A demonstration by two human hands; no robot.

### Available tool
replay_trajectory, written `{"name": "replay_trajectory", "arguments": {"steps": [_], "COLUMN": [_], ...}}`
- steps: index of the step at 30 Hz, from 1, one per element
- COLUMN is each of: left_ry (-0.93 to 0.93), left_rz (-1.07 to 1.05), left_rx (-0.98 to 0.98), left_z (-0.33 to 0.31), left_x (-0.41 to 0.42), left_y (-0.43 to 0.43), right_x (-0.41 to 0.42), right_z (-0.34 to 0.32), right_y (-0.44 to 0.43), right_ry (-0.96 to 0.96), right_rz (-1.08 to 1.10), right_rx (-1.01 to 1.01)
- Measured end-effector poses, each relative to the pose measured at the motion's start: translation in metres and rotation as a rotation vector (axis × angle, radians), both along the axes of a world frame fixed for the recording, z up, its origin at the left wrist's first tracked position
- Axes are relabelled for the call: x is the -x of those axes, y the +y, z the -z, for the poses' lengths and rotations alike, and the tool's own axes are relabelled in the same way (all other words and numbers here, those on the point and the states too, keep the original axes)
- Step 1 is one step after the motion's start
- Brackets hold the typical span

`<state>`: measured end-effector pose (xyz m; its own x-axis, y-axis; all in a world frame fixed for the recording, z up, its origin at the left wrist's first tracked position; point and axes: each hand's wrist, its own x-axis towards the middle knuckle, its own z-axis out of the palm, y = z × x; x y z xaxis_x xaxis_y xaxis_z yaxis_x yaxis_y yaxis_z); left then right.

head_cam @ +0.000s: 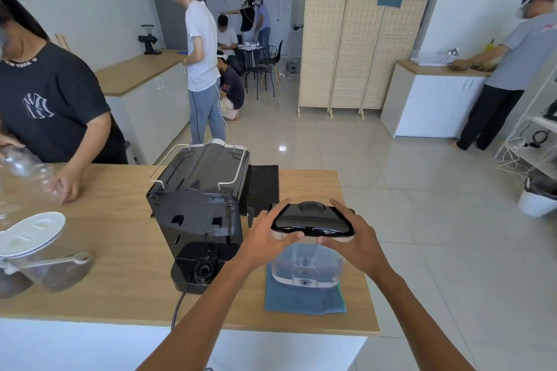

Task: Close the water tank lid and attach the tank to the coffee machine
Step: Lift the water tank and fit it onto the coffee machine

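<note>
lid [313,218]: black, on top of the tank, lower centre of frame
tank [306,265]: clear, water inside, upright on a blue cloth [304,298], apart from the machine
left hand [265,238]: grasping the lid's left end, thumb under its front edge
right hand [354,235]: grasping the lid's right end, fingers over the far edge
machine [200,214]: black, left of the tank, rear dock facing the camera, narrow gap between
counter [129,274]: cloth near the front edge and right corner; bare wood behind the tank
jar [33,250]: lower left, well apart
</note>
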<state>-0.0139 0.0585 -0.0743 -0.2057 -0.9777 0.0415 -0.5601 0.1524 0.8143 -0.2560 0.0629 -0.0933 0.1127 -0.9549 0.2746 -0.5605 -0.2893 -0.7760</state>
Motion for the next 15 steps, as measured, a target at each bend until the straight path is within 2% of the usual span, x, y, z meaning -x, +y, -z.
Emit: {"name": "replay_trajectory", "arguments": {"steps": [15], "left_ry": [0.088], "left_rz": [-0.038], "left_rx": [0.11], "left_z": [-0.019], "left_x": [-0.02], "left_y": [0.027], "right_x": [-0.023], "right_z": [-0.018], "right_y": [0.022], "right_ry": [-0.085], "right_rz": [0.051], "right_rx": [0.152]}}
